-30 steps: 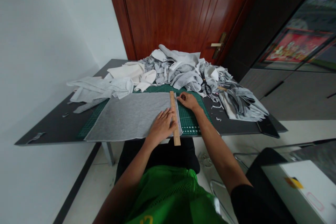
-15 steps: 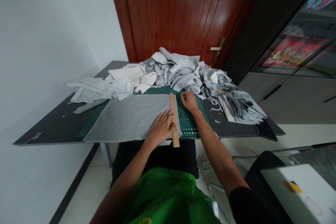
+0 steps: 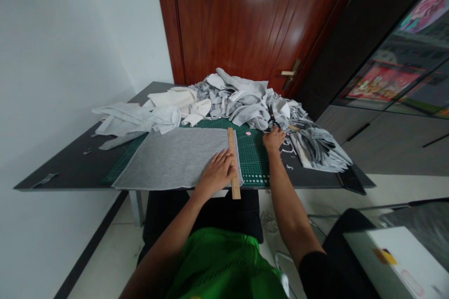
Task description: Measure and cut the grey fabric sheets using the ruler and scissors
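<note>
My left hand (image 3: 217,173) lies flat with fingers stretched, pressing a wooden ruler (image 3: 233,163) onto a grey fabric sheet (image 3: 175,156). The ruler runs along the sheet's right edge on a green cutting mat (image 3: 254,154). My right hand (image 3: 273,139) is at the mat's far right corner. Its fingers curl over the black handles of a pair of scissors (image 3: 271,121) that lies at the foot of the scrap pile. A small pink piece (image 3: 248,133) rests on the mat between the ruler and my right hand.
A heap of grey and white fabric scraps (image 3: 235,98) fills the back of the dark table (image 3: 70,168). Folded striped pieces (image 3: 322,149) lie at the right, pale cloth (image 3: 136,119) at the left. A wooden door (image 3: 252,18) stands behind. A white box (image 3: 396,257) sits low right.
My right hand left the top of the ruler and moved right to the scissors. A pink piece now lies on the mat where it was. My left hand stayed on the ruler.
</note>
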